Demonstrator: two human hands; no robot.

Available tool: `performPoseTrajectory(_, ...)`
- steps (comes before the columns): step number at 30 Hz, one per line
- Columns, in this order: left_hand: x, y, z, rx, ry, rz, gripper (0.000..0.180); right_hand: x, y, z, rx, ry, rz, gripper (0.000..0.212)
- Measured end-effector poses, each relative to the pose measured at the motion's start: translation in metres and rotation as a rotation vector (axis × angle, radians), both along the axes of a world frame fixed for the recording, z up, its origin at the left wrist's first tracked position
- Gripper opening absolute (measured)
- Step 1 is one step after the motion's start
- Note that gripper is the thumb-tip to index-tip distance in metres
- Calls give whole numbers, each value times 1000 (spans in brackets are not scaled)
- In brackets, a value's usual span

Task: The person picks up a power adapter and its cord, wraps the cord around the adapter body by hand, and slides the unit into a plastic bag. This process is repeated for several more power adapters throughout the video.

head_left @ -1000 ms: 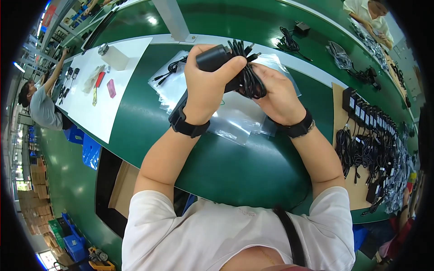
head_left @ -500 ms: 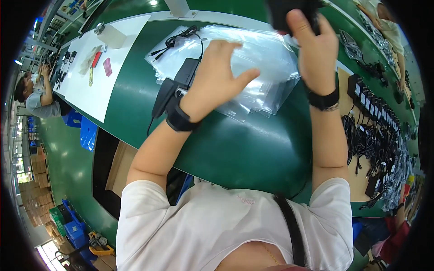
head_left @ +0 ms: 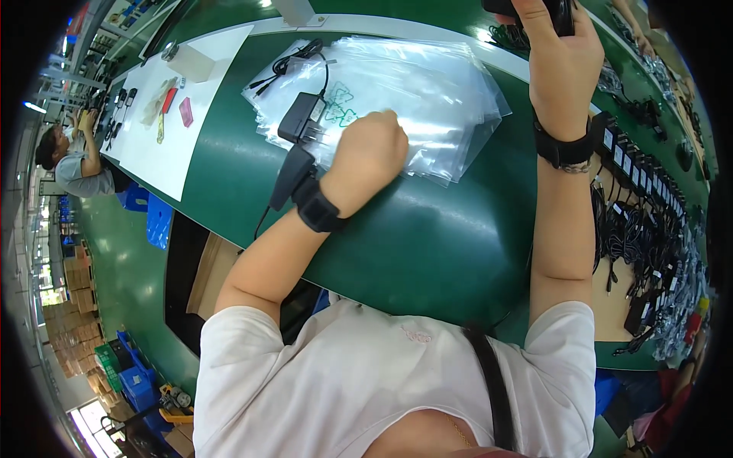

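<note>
My left hand (head_left: 369, 159) is closed, knuckles up, over the near edge of a stack of clear plastic bags (head_left: 412, 84). Its fingertips are hidden, so whatever it may hold does not show. Beside it on the stack's left part lies a black plug-in power adapter (head_left: 301, 116) with metal prongs and a cable (head_left: 301, 52) bunched at the far end. My right hand (head_left: 563, 72) is raised at the far right, fingers wrapped round a black box-shaped thing (head_left: 565, 17) partly cut off by the picture's top edge. Both wrists wear black bands.
Rows of black adapters (head_left: 641, 179) with bundled cables lie on cardboard at the right. A white sheet (head_left: 164, 145) at the left bears a red-handled tool (head_left: 169, 100) and a pink piece (head_left: 186, 112). A black device (head_left: 292, 174) with a cord lies against my left wrist. Other people sit nearby.
My left hand has gone from spread fingers to closed and shifted slightly nearer, uncovering the adapter on the bags. My right hand has moved right with the black thing.
</note>
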State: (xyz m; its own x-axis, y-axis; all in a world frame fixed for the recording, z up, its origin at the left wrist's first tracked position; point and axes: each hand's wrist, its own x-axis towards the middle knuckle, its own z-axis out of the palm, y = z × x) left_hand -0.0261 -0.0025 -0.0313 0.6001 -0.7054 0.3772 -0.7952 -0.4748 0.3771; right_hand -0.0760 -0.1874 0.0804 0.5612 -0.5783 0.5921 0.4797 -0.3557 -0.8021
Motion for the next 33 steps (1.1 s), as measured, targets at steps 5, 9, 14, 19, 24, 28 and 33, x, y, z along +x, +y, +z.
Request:
performPoseTrajectory(5,20,24,17,-164,122,298,13,0,-8,2,-19,-69,-17,32)
performPoseTrajectory(9,28,48,25,-49,186,317,15,2,-9,1,1,-15,14,33)
performPoseTrajectory(14,40,66,16,-112,564,352,18,6,0,3,-15,25,59,33)
performPoseTrajectory(19,41,71,9,-288,566,478,16,8,1,-6,-339,-78,-85,30)
performPoseTrajectory(24,22,70,18,-69,466,416,28,0,1,-9,-255,107,-164,37)
performPoseTrajectory(28,14,79,34,48,663,224,30,3,-2,-12,-269,122,-154,37)
performPoseTrajectory(33,5,81,44,-170,940,180,20,5,-5,-16,-275,125,-71,37)
